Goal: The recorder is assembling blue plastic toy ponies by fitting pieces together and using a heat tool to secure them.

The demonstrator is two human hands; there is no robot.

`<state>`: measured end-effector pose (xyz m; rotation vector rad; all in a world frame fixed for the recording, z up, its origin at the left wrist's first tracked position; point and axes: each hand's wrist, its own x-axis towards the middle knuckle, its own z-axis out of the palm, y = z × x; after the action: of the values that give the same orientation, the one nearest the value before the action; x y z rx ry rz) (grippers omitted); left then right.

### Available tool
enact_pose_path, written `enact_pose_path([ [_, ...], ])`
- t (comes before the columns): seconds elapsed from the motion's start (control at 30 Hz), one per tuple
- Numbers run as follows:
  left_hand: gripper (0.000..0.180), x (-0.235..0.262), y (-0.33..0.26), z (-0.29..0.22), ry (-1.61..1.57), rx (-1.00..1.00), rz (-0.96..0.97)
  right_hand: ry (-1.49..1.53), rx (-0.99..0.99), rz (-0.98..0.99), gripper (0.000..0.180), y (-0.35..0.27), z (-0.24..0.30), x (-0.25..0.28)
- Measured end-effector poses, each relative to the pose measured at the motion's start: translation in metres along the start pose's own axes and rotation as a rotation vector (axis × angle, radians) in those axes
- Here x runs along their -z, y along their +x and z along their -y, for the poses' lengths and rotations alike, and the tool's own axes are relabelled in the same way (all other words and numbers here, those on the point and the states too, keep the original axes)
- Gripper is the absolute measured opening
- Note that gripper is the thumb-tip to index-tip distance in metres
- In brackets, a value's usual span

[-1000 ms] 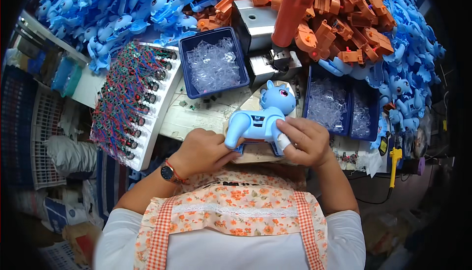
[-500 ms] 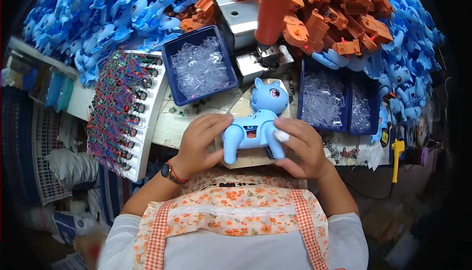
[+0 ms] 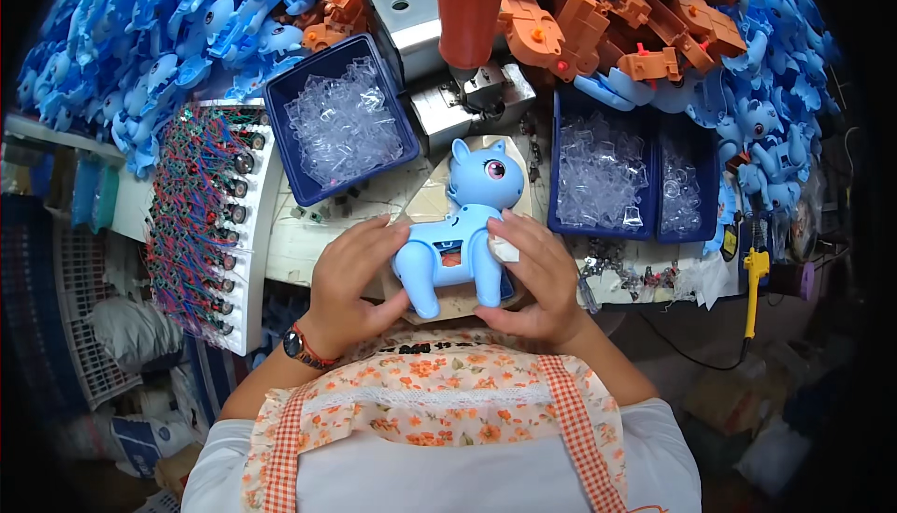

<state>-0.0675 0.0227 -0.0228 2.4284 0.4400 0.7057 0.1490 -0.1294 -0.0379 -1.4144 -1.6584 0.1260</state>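
A light blue toy pony lies on its side on a pale block in front of me, its head at the far end and its legs toward me. In its side is a rectangular opening that shows red and dark parts inside. My left hand grips the pony's rear end, thumb by the hind leg and fingers along the back. At the chest and front leg my right hand holds it too, a white wrap around one finger.
A red-handled press over a metal block stands just beyond. Blue bins hold clear plastic pieces. Wired parts fill a white foam tray at left. Orange housings and blue shells are heaped behind. A yellow tool hangs at right.
The whole view has shifted, so bench, pony and hands appear farther left. Both hands keep their hold on the pony, which stays on the block.
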Motion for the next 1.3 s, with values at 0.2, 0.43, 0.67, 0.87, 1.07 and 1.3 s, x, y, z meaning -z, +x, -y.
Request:
enact_pose_path([
  [0.2, 0.061, -0.008, -0.010, 0.001, -0.140, 0.096, -0.024, 0.011, 0.009, -0.012, 0.064, -0.004, -0.004, -0.003],
  [0.43, 0.061, -0.004, -0.001, 0.005, -0.173, 0.028, 0.042, -0.047, -0.003, -0.037, 0.064, -0.011, 0.004, -0.001],
  [0.67, 0.061, 0.005, -0.006, 0.003, -0.148, 0.045, 0.017, -0.044, -0.021, -0.004, 0.065, -0.006, 0.013, 0.002],
  [0.87, 0.053, 0.027, 0.039, -0.001, -0.162, -0.014, 0.191, -0.247, 0.112, -0.076, 0.068, 0.053, 0.008, 0.050],
  [1.07, 0.048, -0.018, 0.100, -0.022, 0.195, -0.008, 0.175, 0.111, 0.019, -0.430, 0.068, 0.210, 0.007, 0.042],
  [1.3, 0.049, -0.032, 0.097, -0.015, 0.219, 0.022, 0.131, 0.297, -0.110, -0.421, 0.040, 0.217, -0.001, 0.025],
])
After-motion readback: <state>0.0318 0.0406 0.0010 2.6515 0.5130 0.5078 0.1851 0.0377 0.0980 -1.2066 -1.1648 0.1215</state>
